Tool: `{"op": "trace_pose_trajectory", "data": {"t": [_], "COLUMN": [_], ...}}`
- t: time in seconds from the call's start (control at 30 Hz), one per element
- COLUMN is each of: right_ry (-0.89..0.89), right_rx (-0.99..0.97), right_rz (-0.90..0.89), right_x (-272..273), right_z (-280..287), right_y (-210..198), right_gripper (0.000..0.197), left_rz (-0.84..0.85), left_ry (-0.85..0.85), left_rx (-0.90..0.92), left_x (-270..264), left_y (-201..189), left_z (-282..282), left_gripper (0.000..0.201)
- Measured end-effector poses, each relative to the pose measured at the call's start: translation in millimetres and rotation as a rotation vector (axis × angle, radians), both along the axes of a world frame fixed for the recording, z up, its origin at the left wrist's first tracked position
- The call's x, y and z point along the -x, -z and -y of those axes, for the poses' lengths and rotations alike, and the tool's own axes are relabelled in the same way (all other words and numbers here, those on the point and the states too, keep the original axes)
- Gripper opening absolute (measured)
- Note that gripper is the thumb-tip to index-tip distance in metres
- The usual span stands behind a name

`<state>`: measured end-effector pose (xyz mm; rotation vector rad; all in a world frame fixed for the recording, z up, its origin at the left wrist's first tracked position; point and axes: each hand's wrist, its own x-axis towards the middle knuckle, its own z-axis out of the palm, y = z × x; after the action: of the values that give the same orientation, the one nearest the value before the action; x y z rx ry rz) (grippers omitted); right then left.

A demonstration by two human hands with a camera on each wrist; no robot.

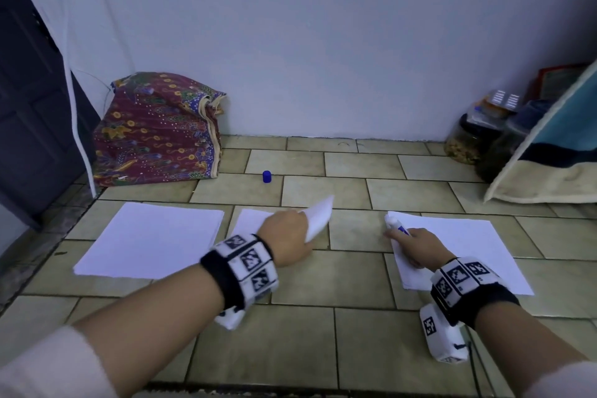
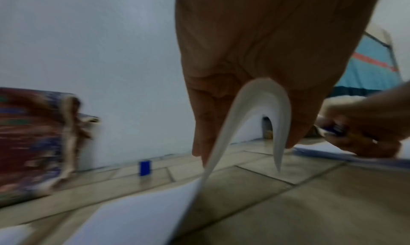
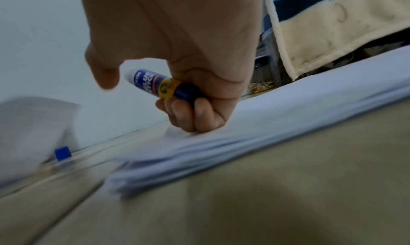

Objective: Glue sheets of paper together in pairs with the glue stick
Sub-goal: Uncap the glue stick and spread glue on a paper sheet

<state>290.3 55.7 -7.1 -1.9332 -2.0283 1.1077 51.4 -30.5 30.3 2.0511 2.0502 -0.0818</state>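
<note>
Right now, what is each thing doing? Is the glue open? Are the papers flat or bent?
glue stick: uncapped, gripped in the right hand
blue cap: off, standing alone on the floor
held sheet: bent over, pinched by the left hand, one end lifted
left stack: lying flat
right stack: lying flat, right hand resting on it
</note>
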Motion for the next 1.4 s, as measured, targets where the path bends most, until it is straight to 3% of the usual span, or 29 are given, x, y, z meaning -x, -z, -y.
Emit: {"op": "trace_pose_trajectory", "data": {"t": [0.17, 0.3, 0.47, 0.77, 0.87, 1.07, 1.4], "right_ry": [0.121, 0.110, 0.031, 0.114, 0.076, -0.051, -0.165], "right_rx": [0.057, 0.035, 0.017, -0.189, -0.247, -0.251, -0.298], "right_rz": [-0.240, -0.252, -0.215, -0.637, -0.576, -0.287, -0.168], "right_x": [-1, -6, -16, 12, 37, 77, 94], "right_z": [5, 6, 6, -2, -15, -37, -51], "right_y": [-5, -4, -9, -44, -44, -26, -13], "right_gripper": [0.039, 0.031, 0.034, 0.007, 0.009, 0.020, 0.013], "left_rz": [-0.015, -0.027, -0.076, -0.043, -0.063, -0.123, -0.225], "left_ry": [0.030, 0.047, 0.119, 0.261, 0.271, 0.317, 0.334], "left_rx": [0.167, 0.227, 0.267, 0.242, 0.204, 0.166, 0.123], "left_x": [-38, -36, -25, -13, -9, -2, 4], "left_y": [20, 32, 29, 33, 33, 42, 47], "left_z": [-22, -26, -30, -45, -50, -61, -66], "left_gripper": [0.045, 0.070, 0.057, 0.086, 0.091, 0.100, 0.112]}}
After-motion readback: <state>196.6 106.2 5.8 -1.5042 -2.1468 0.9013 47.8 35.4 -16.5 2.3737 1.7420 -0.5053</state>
